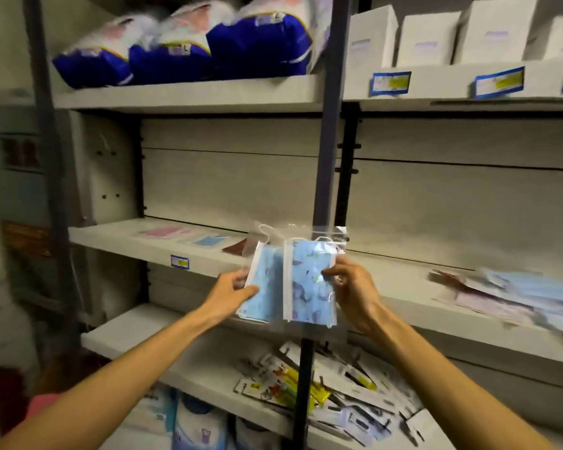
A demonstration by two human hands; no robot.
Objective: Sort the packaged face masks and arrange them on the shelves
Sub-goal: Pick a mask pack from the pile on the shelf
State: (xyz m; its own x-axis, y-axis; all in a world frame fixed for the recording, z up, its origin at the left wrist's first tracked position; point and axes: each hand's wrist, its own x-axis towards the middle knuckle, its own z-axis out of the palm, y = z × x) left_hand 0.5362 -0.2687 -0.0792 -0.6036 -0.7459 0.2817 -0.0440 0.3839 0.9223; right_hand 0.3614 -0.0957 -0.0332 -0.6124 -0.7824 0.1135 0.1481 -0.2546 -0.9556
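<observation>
I hold two clear packets of blue patterned face masks in front of the middle shelf (117, 240). My left hand (233, 287) grips the left packet (264, 284) by its left edge. My right hand (348, 284) pinches the right packet (309, 284) at its right side. The two packets overlap slightly. On the middle shelf behind them lie a pink mask packet (163, 233), a blue mask packet (208, 240) and a dark red mask packet (238, 246) in a row. A loose pile of mask packets (514, 293) lies on the shelf at the right.
A dark metal upright (325, 157) divides the shelving. Blue and white bulky packs (182, 53) fill the top left shelf, white boxes (429, 37) the top right. A heap of carded items (325, 394) covers the lower shelf. Blue-white packs (192, 420) stand below.
</observation>
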